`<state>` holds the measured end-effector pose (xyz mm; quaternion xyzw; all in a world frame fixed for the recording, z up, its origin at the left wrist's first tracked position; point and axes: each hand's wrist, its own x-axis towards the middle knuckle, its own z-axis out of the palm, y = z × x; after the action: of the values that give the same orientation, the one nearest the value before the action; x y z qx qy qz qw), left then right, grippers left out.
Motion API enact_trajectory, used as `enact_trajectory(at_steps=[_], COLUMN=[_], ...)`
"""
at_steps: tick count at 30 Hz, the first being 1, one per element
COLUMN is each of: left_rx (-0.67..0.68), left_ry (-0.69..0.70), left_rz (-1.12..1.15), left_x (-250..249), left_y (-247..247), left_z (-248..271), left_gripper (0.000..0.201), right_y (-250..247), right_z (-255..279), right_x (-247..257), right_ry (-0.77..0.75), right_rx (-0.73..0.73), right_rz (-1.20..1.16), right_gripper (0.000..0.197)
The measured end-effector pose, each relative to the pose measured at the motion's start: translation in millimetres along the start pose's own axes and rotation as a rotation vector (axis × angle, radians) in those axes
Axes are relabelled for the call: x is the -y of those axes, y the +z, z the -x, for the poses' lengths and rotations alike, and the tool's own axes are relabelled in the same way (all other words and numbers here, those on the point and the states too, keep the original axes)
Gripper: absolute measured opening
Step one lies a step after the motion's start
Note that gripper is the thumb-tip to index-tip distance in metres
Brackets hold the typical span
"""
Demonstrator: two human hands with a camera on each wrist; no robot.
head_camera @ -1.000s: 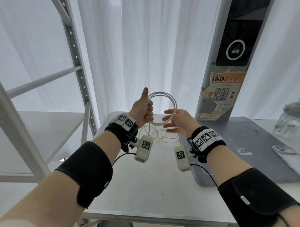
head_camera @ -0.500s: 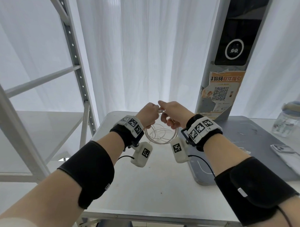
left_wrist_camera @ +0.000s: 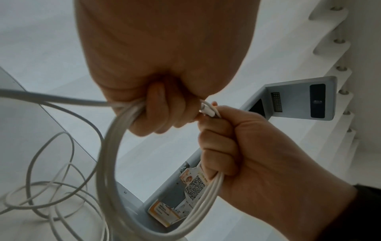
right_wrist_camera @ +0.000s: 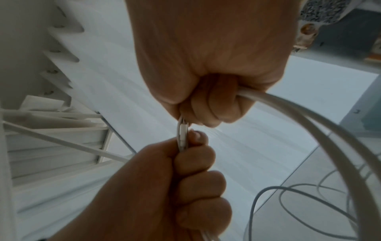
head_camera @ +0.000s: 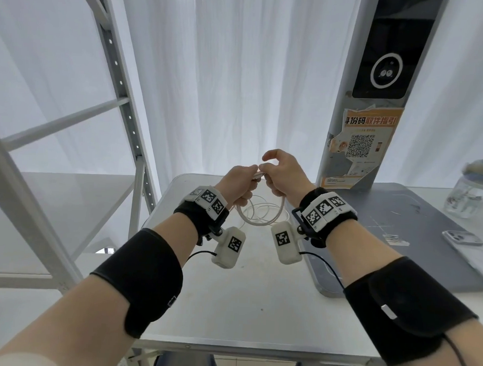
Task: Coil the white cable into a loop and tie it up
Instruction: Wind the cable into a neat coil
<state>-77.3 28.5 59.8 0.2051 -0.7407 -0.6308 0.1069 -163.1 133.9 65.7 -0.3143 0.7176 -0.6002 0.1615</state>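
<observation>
The worktop (head_camera: 230,305) is big and pale, with a grey mat (head_camera: 397,229) on its right side. Above it, both hands are up in the air, close together. The left hand (head_camera: 239,187) is curled tight around the white cable (head_camera: 261,220). The right hand (head_camera: 283,174) grips it too. The cable hangs between them in a round loop, and its loose end lies in messy rings on the worktop. A small plug (left_wrist_camera: 208,110) sticks out where the two fists meet.
</observation>
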Motion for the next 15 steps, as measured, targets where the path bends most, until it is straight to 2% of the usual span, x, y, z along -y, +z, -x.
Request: enact_trajectory(at_steps=[5,9,12,15], left_rx=[-0.052,-0.069,-0.057,-0.024], left_ry=[0.03,0.057,0.058,0.08], left_rz=[-0.13,-0.266,-0.147,-0.028], left_x=[1.4,4.0,4.8,4.3], left_y=[2.1,6.9,9.3,7.4], left_z=[-4.7,-10.9,-10.7,-6.7], left_gripper=[0.037,0.03,0.021,0.024], right_y=[-2.9,-2.8,-3.5,-6.5], right_z=[-3.5,-3.4,-2.4,-3.2], right_x=[-4.9,-2.0,-2.8,-1.7], right_ry=[0.061,0.141,0.097,0.069], right_rx=[0.016,0.112,0.134,0.106], right_rz=[0.041,0.177,0.159,-0.014], right_gripper=[0.012,0.025,0.023,0.013])
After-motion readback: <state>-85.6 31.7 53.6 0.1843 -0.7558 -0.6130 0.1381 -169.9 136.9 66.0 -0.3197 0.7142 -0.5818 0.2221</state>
